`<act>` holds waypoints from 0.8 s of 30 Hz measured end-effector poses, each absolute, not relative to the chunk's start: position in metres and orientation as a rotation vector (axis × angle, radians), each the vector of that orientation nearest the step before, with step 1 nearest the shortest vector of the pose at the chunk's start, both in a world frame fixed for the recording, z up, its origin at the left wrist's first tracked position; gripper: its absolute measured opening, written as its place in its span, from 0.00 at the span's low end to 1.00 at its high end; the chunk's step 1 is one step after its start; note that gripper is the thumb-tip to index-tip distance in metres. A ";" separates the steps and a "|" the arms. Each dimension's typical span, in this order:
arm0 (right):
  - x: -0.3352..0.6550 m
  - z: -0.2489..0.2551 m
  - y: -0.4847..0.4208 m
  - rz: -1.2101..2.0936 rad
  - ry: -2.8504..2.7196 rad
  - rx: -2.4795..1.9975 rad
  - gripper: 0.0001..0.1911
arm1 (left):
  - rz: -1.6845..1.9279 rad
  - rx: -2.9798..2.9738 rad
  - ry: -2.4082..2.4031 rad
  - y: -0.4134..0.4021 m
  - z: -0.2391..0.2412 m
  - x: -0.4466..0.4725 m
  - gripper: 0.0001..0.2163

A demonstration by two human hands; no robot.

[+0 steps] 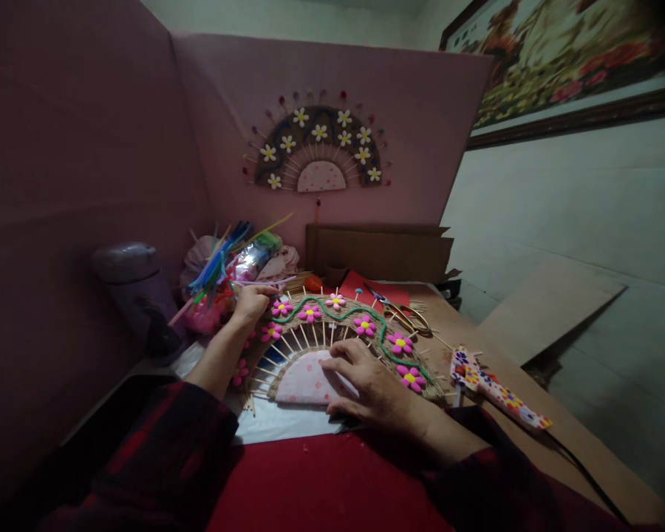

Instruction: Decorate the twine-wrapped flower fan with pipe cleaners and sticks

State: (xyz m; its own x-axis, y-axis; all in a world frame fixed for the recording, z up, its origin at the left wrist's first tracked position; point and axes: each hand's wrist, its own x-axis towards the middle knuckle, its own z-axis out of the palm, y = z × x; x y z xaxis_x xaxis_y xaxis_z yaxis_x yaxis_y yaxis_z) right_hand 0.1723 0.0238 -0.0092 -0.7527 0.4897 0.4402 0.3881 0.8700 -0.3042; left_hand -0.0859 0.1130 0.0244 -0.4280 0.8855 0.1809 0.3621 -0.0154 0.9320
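One pink-flowered fan [302, 375], under loosely spread empty right grip [369, 383], beside left grip [250, 304], hold unclear

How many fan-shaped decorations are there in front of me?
2: the white-flowered fan up on the pink panel, and the pink-flowered fan lower down, under your right hand. The clutter at left may hide others.

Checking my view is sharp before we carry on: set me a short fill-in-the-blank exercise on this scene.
1. The lower fan has flowers with ____ petals.
2. The wavy cord across it is ____.
3. The upper fan has flowers with ____ petals.
4. The scissors have ____-coloured handles.

Missing words: pink; green; white; gold.
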 end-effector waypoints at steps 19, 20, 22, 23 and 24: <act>0.173 -0.010 0.025 0.265 -2.526 -0.616 0.28 | 1.466 1.308 1.749 0.118 0.019 -0.090 0.20; 0.172 -0.010 0.025 0.266 -2.520 -0.618 0.27 | 1.467 1.308 1.749 0.118 0.020 -0.090 0.20; 0.172 -0.010 0.024 0.274 -2.515 -0.624 0.27 | 1.468 1.308 1.749 0.117 0.020 -0.089 0.20; 0.172 -0.010 0.024 0.278 -2.513 -0.626 0.27 | 1.469 1.308 1.749 0.117 0.020 -0.089 0.20; 0.172 -0.010 0.024 0.281 -2.511 -0.626 0.27 | 1.470 1.308 1.748 0.117 0.020 -0.089 0.20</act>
State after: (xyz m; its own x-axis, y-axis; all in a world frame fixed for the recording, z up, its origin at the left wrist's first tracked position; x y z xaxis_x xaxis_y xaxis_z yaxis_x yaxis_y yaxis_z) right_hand 0.1725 0.0242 -0.0097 -0.7508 0.4865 0.4468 0.3758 0.8709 -0.3167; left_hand -0.0891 0.1171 0.0202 -0.4104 0.8907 0.1955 0.3458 -0.0464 0.9372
